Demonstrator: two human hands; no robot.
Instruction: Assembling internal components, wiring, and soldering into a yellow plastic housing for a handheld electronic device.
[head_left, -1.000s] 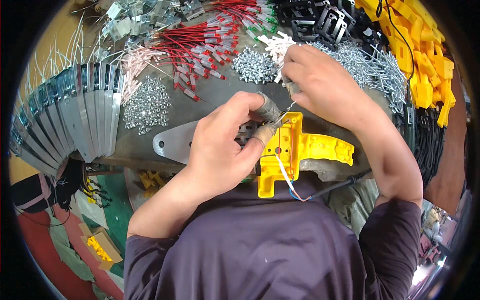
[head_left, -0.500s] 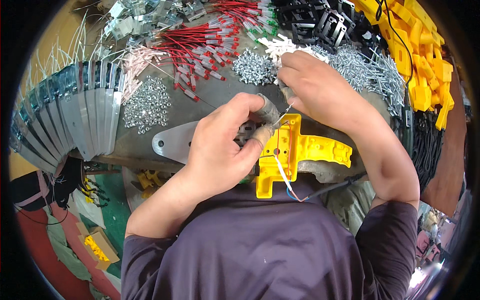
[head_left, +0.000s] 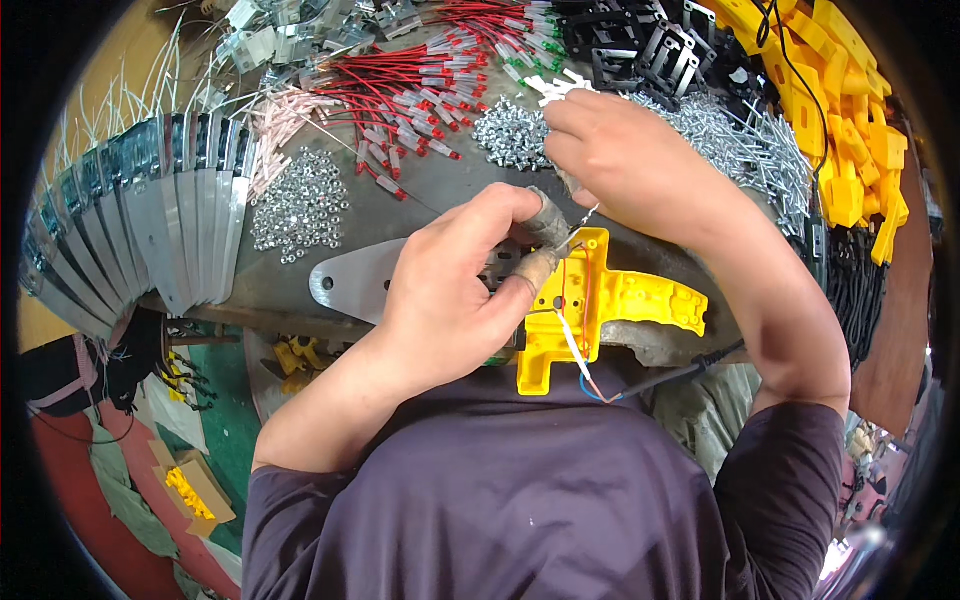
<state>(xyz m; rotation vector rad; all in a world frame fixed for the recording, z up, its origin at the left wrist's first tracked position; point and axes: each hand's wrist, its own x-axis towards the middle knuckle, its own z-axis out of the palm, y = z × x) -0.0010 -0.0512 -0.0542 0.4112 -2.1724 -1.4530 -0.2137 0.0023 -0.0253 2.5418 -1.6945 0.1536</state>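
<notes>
My left hand (head_left: 470,265) pinches thin wires (head_left: 586,217) between thumb and forefinger, both wrapped in worn tape; a twisted silvery end sticks out. Curled close to that end is my right hand (head_left: 625,165), its fingertips partly hidden under it, so what they hold cannot be made out. Below the wires lies a yellow plastic housing half (head_left: 650,300) with a curved handle, open side up. Red and white wires run inside it, and a black cable (head_left: 675,370) with blue and brown wires leads in from the right. A grey metal plate (head_left: 345,283) is partly behind my left hand.
Around the bench lie silvery nuts (head_left: 300,205), red-wired indicator lights (head_left: 415,105), white sleeves (head_left: 555,88), screws (head_left: 770,150), black brackets (head_left: 670,55) and yellow housings (head_left: 850,130). Metal blades (head_left: 150,215) fan out at left. A cardboard box (head_left: 205,490) sits on the floor.
The view has shifted slightly. My right hand has drawn a little away from my left, and more of the twisted wire end shows between them. My left hand keeps its pinch.
</notes>
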